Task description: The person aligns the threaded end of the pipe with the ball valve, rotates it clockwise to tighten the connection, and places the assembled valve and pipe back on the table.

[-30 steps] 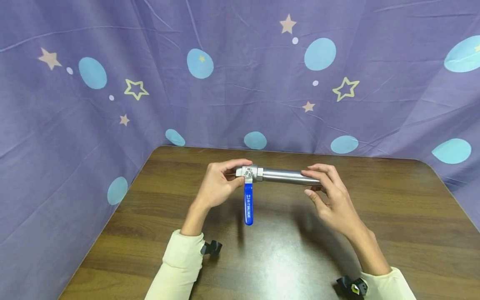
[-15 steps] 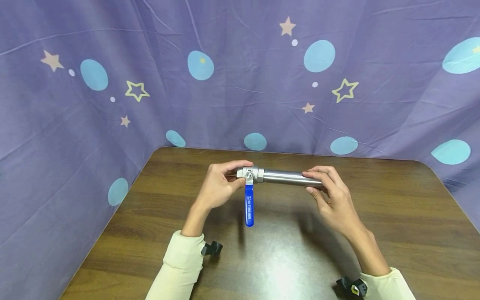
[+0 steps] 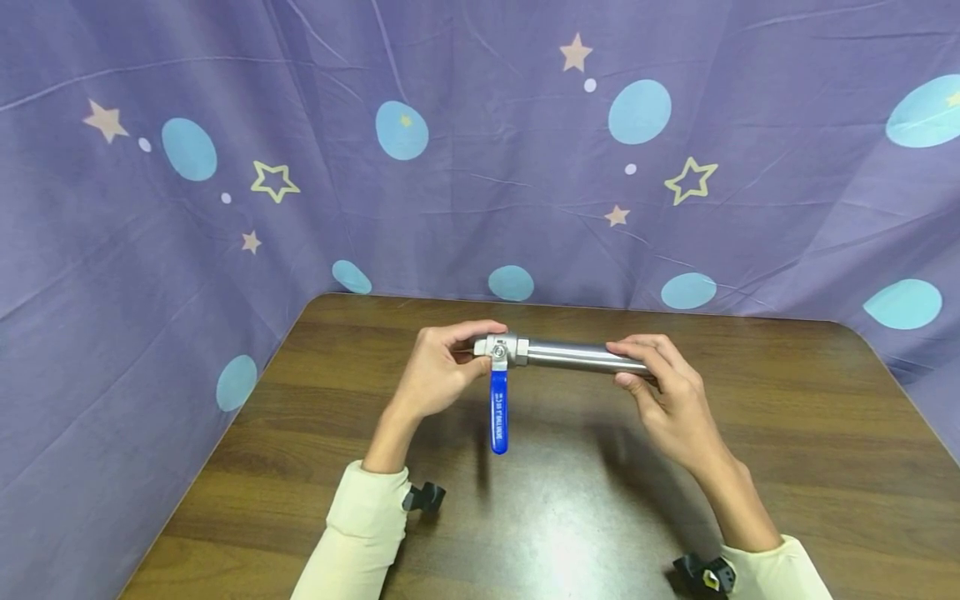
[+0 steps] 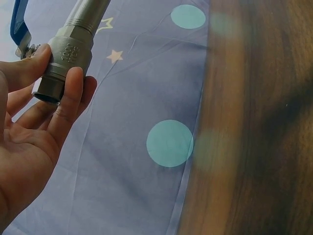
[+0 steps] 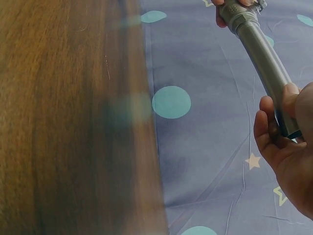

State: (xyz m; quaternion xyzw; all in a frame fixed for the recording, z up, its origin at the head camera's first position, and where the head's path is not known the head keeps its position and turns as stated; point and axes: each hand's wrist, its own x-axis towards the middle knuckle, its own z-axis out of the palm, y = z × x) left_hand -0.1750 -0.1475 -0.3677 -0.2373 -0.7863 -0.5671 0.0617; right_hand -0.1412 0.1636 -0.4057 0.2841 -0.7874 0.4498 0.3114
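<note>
A steel ball valve (image 3: 512, 348) with a blue lever handle (image 3: 498, 412) is joined at its right end to a shiny metal pipe (image 3: 570, 355). My left hand (image 3: 438, 371) grips the valve's body near its left end, thumb and fingers on opposite sides. In the left wrist view the valve's open threaded end (image 4: 48, 93) shows between those fingers. My right hand (image 3: 671, 400) holds the pipe's far end between thumb and fingers, also seen in the right wrist view, where the pipe (image 5: 264, 58) slants up to the valve. Valve and pipe are held level above the table, lever pointing toward me.
Below lies a brown wood-grain table (image 3: 337, 367), with shadows of both hands on it. A purple curtain (image 3: 465, 217) with stars and blue dots hangs along the back and sides. Black wrist mounts (image 3: 423, 497) sit at both sleeves.
My right thumb has come up against the pipe's underside, and the right fingers have shifted slightly along its end. The left hand keeps its hold on the valve.
</note>
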